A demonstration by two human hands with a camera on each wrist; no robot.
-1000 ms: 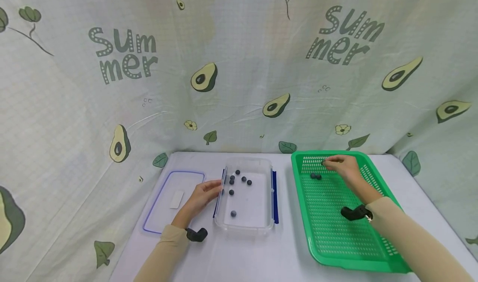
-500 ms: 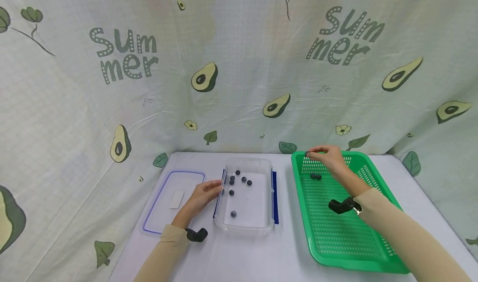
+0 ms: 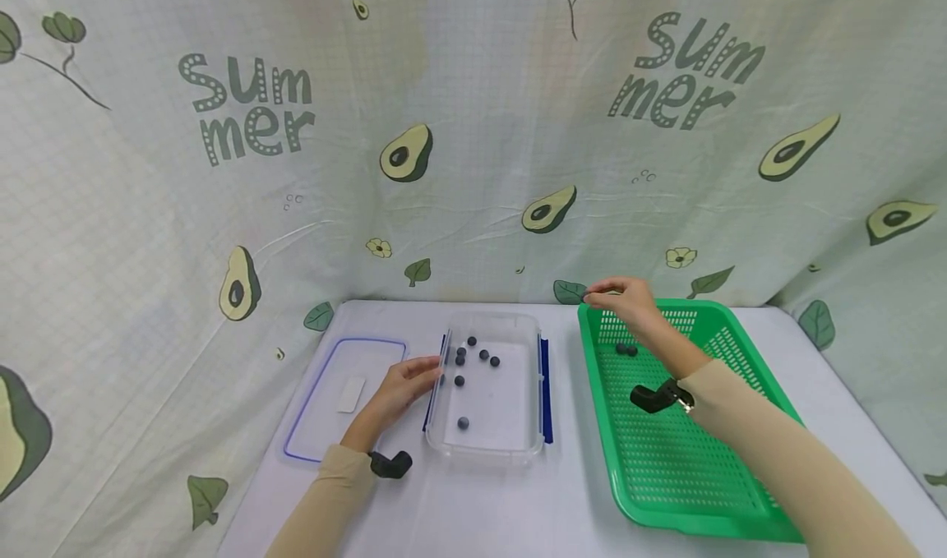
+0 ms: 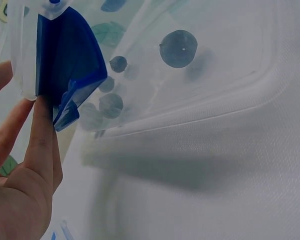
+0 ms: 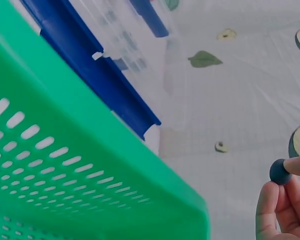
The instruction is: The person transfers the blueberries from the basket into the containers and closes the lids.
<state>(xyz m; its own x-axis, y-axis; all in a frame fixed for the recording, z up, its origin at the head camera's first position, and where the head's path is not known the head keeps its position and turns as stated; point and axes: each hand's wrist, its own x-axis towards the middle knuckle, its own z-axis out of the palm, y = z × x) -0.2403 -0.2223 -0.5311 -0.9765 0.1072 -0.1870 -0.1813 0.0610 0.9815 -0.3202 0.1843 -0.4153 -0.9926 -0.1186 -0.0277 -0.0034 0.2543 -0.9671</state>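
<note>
two bare hands with sleeved forearms and wrist-worn cameras.
left hand [image 3: 403,387] and right hand [image 3: 625,303] are uncovered; both forearms wear close-fitting beige sleeves [image 3: 777,451] reaching the wrists, each wrist carrying a small black angled camera unit [image 3: 653,397] strapped on.

You are working at a white table [image 3: 518,500]. On it, from your left, lie a clear lid with a blue rim [image 3: 325,402], a clear plastic container with blue clips [image 3: 510,435] just beside it, and a green perforated basket [image 3: 666,476] on your right.
</note>
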